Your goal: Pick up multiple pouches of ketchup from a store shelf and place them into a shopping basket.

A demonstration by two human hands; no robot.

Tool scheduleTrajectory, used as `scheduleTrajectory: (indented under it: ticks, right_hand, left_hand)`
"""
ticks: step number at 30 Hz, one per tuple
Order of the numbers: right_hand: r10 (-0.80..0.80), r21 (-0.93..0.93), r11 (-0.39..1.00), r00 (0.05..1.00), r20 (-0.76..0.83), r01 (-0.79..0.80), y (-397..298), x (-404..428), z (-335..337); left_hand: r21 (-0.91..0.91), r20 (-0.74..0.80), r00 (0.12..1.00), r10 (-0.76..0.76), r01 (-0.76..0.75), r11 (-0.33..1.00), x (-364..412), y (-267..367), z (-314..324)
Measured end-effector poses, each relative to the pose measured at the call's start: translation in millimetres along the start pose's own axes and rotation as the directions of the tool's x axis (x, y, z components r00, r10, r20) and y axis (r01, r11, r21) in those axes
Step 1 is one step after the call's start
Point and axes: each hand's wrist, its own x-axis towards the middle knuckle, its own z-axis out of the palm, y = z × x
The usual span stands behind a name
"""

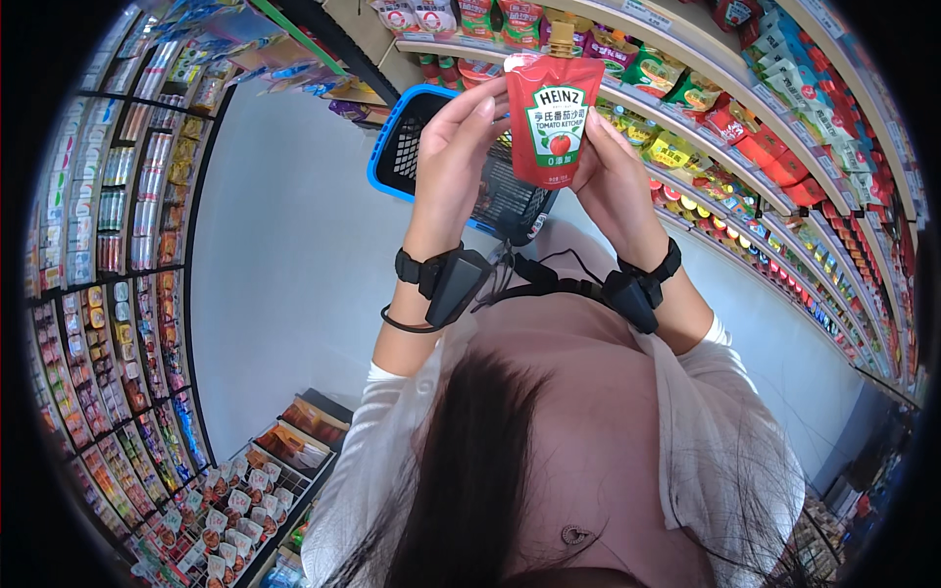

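Observation:
A red pouch of Heinz tomato ketchup (556, 121) with a gold screw cap is held upright, its printed front facing me. My left hand (462, 136) grips its left edge with the thumb in front and the other fingers partly hidden by the pouch. At the right edge, my right hand (612, 165) pinches the pouch, thumb near the front. Below and behind the hands stands a black mesh shopping basket with a blue rim (390, 136); its inside is partly hidden. Both wrists wear black straps with box-shaped devices.
Curved store shelves (684, 121) with pouches, packets and jars run along the top and right. A tall rack (110, 279) of small packages stands at the left. At the lower left is a display (235, 514) of packaged cups. A pale floor (279, 242) lies between.

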Motion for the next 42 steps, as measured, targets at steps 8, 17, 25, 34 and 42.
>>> scheduleTrajectory:
  ticks: [8, 17, 25, 34, 42]
  right_hand:
    - [0.192, 0.056, 0.98, 0.981, -0.027, -0.191, -3, -2, -12]
    - [0.367, 0.16, 0.895, 0.891, 0.268, -0.416, 4, 30, -40]
    - [0.627, 0.075, 0.764, 0.765, 0.147, -0.641, 8, 89, -75]
    - [0.79, -0.29, 0.563, 0.607, -0.085, -0.774, 51, 170, -167]
    - [0.851, -0.316, 0.295, 0.398, -0.342, -0.902, 129, 207, -276]
  left_hand:
    - [-0.014, 0.084, 0.994, -0.073, 0.075, 0.997, 14, -19, 7]
    - [0.042, 0.085, 0.988, -0.13, 0.127, 0.991, 38, -35, 14]
    - [0.033, -0.196, 0.962, -0.188, 0.198, 0.98, 69, -61, -9]
    - [0.16, -0.477, 0.851, -0.218, 0.329, 0.931, 85, -149, -68]
    - [0.141, -0.668, 0.683, -0.295, 0.506, 0.851, 56, -298, -111]
